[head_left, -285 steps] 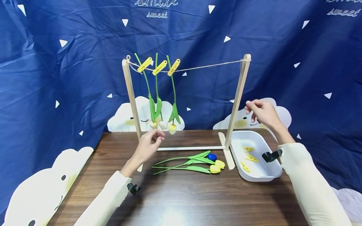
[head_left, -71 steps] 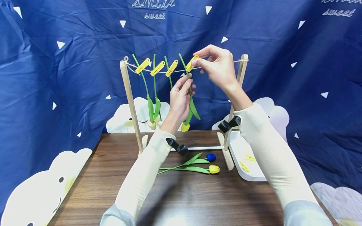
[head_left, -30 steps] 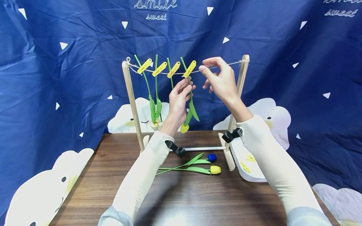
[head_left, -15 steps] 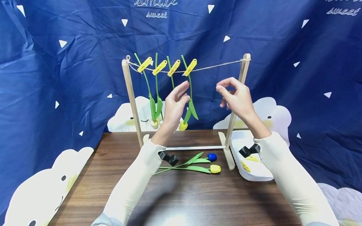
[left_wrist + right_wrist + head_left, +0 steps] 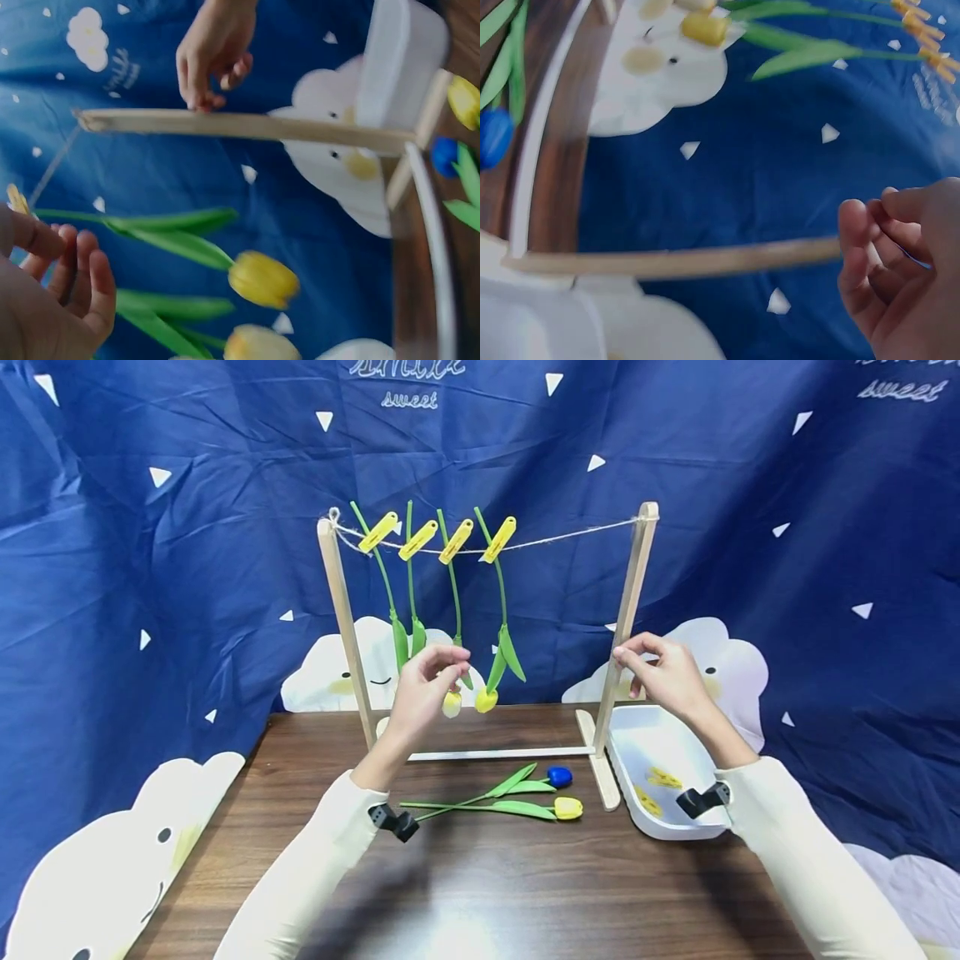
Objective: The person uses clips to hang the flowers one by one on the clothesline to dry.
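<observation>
While yellow pegs (image 5: 663,777) sit in the tub (image 5: 667,735), I've got tulips (image 5: 510,650) hanging bloom-down, pretty much vertical, left hand (image 5: 426,687) and right hand (image 5: 666,674) loosely curled.

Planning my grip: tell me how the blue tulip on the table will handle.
The blue tulip probably has a springy stem: similar hanging stems bend only gently. It's likely light; one clothespin holds each hung flower. Lifting may nudge the yellow tulip beside it: their stems cross.

Before the wooden frame (image 5: 347,618), the head view looks forward and down; both sideways wrist views, nearer, share its right post (image 5: 240,125).
</observation>
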